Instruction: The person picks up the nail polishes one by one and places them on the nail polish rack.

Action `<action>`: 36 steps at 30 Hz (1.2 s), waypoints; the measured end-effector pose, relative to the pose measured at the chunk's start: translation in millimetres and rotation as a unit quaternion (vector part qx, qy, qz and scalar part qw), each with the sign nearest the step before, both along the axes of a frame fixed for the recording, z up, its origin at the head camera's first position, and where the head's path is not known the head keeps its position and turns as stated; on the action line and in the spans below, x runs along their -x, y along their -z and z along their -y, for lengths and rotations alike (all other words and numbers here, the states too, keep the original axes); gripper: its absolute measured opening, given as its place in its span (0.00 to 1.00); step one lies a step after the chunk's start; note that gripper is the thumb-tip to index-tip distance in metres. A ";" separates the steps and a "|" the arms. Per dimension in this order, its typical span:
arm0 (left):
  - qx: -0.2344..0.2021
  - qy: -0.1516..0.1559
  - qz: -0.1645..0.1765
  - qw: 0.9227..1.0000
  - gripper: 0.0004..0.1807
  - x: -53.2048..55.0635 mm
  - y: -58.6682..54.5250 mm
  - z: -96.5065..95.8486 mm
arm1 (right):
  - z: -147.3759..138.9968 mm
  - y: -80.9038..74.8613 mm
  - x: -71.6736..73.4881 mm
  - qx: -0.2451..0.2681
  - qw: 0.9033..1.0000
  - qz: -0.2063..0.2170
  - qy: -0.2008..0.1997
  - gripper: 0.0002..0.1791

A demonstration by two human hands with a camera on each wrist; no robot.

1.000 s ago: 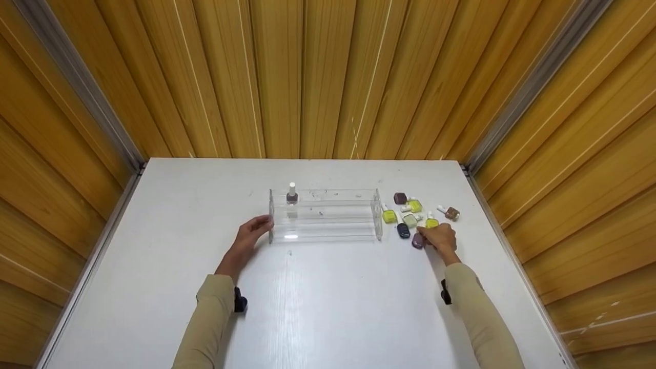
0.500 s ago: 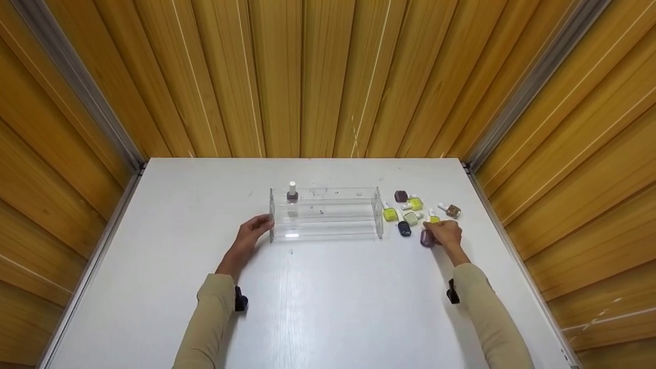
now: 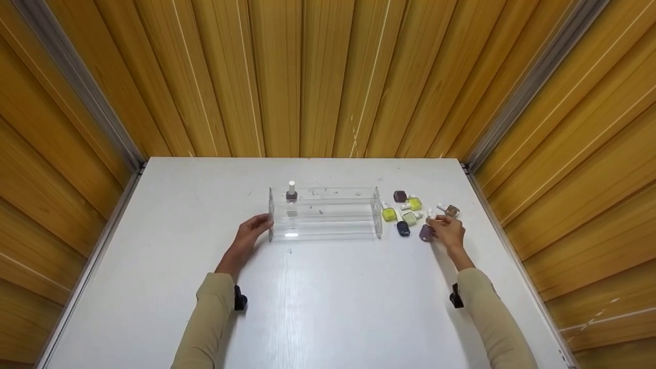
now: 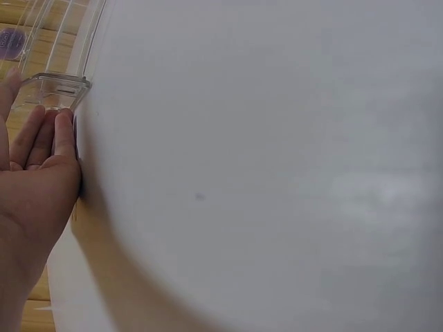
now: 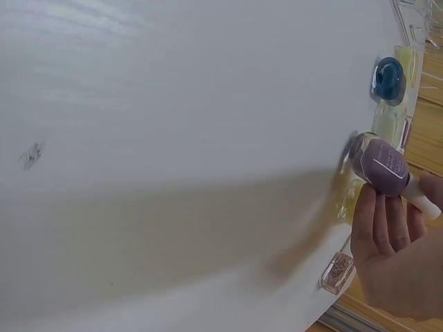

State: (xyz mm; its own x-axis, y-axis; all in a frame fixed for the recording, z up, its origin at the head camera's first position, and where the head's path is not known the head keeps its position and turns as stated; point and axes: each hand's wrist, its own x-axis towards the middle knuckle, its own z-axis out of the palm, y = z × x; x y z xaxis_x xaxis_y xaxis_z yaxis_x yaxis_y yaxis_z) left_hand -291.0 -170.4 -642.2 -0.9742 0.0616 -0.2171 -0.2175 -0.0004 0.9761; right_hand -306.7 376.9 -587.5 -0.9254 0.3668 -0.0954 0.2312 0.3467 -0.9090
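My right hand (image 3: 448, 233) pinches a purple nail polish bottle (image 5: 381, 164) by its white cap, between thumb and fingers, over the right side of the table. At the left end of a clear tiered acrylic rack (image 3: 328, 238), my left hand (image 3: 251, 229) holds the end panel, thumb and fingertips at its edge in the left wrist view. One dark mauve nail polish bottle (image 3: 291, 196) stands upright on the rack's back tier, near the left end. Beside my right hand lie a dark blue bottle (image 3: 403, 228) and a brown glitter bottle (image 3: 452, 210).
Several more bottles lie on their sides right of the rack: a dark plum bottle (image 3: 400, 196), a yellow bottle (image 3: 389, 214), a second yellow bottle (image 3: 414, 204) and a pale green bottle (image 3: 410, 218). Wood-look panels (image 3: 328, 77) enclose the white table (image 3: 328, 307) behind and at both sides.
My right hand has shifted slightly right and away from me, bringing the purple bottle with it. My left hand stays at the rack's end, and the rack has not visibly moved.
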 end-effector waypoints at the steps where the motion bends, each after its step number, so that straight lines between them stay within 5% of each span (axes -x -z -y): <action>1: -0.002 -0.003 0.002 1.000 0.31 0.6 0.4 0.6 | 0.6 -0.8 0.3 0.000 1.000 -0.003 -0.001 0.22; 18: 0.000 -0.014 0.014 1.000 0.32 5.6 -7.9 19.9 | 37.5 -33.7 18.5 -0.021 0.996 -0.073 -0.042 0.17; 36: -0.002 -0.013 0.010 1.000 0.28 3.1 2.5 -0.2 | 58.9 -48.6 12.8 -0.011 0.992 -0.096 -0.077 0.20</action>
